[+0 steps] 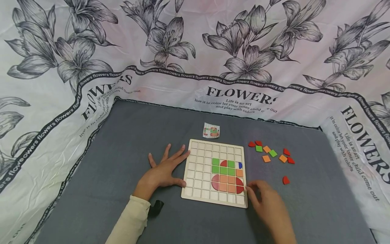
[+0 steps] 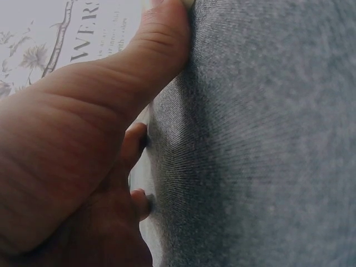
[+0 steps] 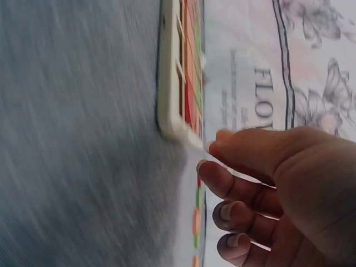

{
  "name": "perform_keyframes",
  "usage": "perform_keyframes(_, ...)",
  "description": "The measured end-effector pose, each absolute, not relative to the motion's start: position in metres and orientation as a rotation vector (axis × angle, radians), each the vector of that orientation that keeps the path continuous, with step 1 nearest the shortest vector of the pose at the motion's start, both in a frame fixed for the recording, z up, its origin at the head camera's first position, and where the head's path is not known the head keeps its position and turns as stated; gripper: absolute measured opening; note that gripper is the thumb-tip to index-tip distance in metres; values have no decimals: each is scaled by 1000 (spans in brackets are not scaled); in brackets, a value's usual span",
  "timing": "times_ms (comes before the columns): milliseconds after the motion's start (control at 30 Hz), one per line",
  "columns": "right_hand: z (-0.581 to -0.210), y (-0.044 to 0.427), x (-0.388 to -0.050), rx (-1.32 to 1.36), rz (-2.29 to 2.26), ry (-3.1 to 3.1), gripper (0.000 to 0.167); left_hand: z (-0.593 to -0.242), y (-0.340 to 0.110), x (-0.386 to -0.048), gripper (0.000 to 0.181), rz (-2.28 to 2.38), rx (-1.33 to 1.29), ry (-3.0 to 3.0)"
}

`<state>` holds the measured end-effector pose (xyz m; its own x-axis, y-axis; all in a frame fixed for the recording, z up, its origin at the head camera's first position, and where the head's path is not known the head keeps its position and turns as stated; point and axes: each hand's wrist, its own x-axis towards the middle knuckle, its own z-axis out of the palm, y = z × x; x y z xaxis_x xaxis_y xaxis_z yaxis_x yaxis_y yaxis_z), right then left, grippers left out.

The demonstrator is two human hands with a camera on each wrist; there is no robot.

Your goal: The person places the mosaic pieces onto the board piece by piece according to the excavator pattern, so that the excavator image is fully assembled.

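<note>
A wooden grid board lies on the grey surface with green, orange, red and blue pieces in its right-hand cells. The left hand rests with fingers spread, thumb and a fingertip touching the board's left edge; in the left wrist view the hand has its thumb extended along the cloth. The right hand is at the board's right edge beside a red piece. In the right wrist view the right hand has relaxed, slightly bent fingers near the board's corner, with nothing seen between them.
Loose red, green and orange pieces lie right of the board, with one red piece apart from them. A small patterned card lies behind the board. A black object is beside the left wrist. Flowered cloth surrounds the surface.
</note>
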<state>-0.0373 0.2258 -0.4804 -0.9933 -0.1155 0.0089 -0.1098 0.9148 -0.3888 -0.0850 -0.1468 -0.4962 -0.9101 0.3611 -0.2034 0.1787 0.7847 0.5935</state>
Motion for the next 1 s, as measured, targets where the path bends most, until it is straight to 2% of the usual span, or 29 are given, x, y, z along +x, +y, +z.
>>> perform_keyframes(267, -475, 272, -49, -53, -561, 3149, 19, -497, -147, -84, 115, 846, 401, 2659)
perform_keyframes(567, -479, 319, -70, 135, -496, 3082, 29, -496, -147, -84, 115, 855, 413, 2666)
perform_keyframes(1000, -487, 332, -81, 164, -467, 3092, 39, -498, -148, -86, 115, 849, 415, 2664)
